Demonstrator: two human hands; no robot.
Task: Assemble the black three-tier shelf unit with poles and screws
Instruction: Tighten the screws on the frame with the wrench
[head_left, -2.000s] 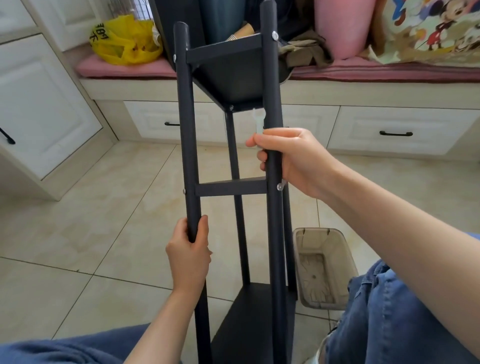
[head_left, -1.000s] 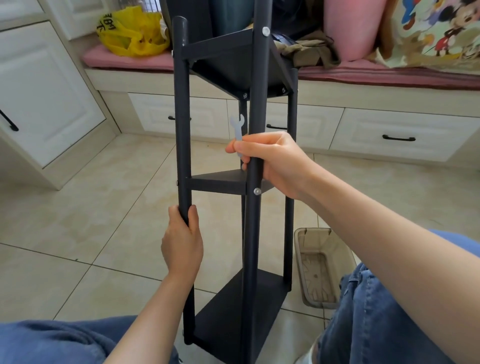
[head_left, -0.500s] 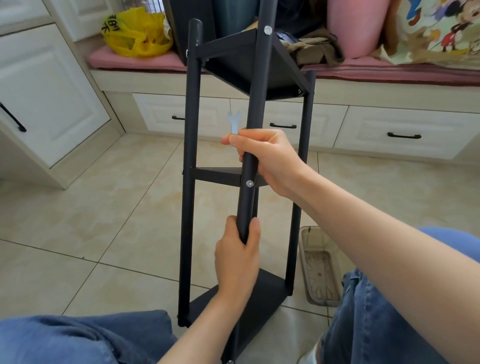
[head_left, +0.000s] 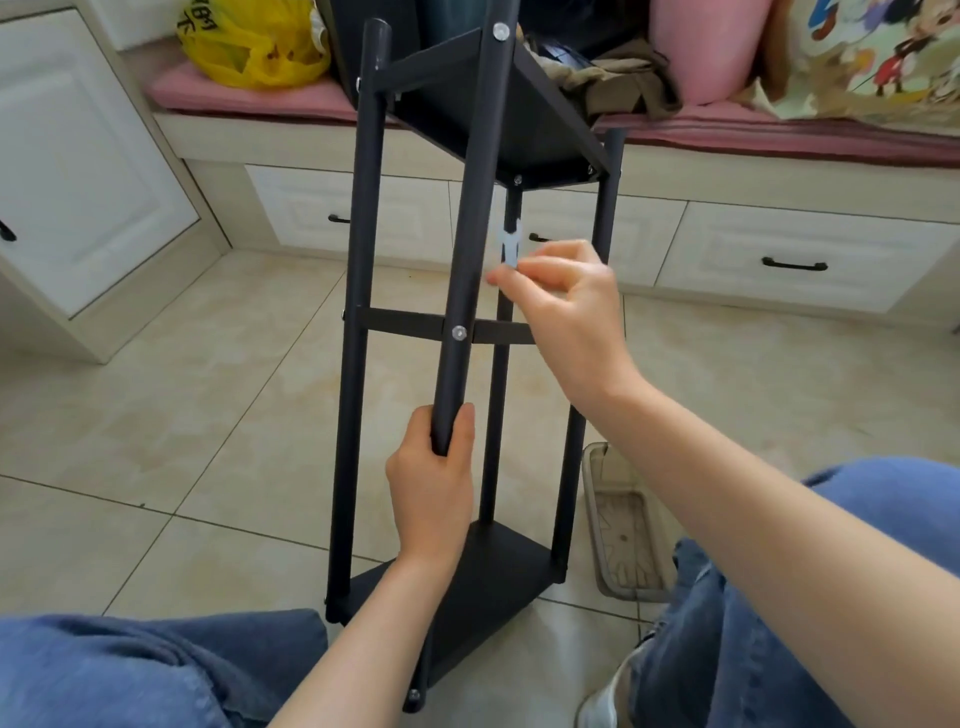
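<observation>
— What changed in the head view?

— The right hand (head_left: 566, 312) has come off the near pole (head_left: 464, 260). It now sits just to the pole's right, with thumb and fingers curled and pinching a small white wrench (head_left: 510, 244) that sticks up out of the fingers.

— And the other one?

— The left hand (head_left: 431, 488) is still wrapped around that pole, low down, thumb on one side and fingers on the other. It is a tight, closed grip below the screw (head_left: 459, 333) at the middle tier (head_left: 400, 323).

— Where is the shelf unit (head_left: 540, 135)?

— It stands upright on the tiled floor (head_left: 208, 415) between the person's knees, with its bottom tier (head_left: 498, 571) on the tiles. A plastic bin (head_left: 623, 525) is just beside it on the right.

— Anything hard to see?

— The near pole's top is cut off by the frame edge, and its lower stretch is behind the left hand and forearm. The right hand covers the middle tier's right end and the wrench's lower half. Its fingertips are blurred, so I cannot tell whether they brush the pole.
</observation>
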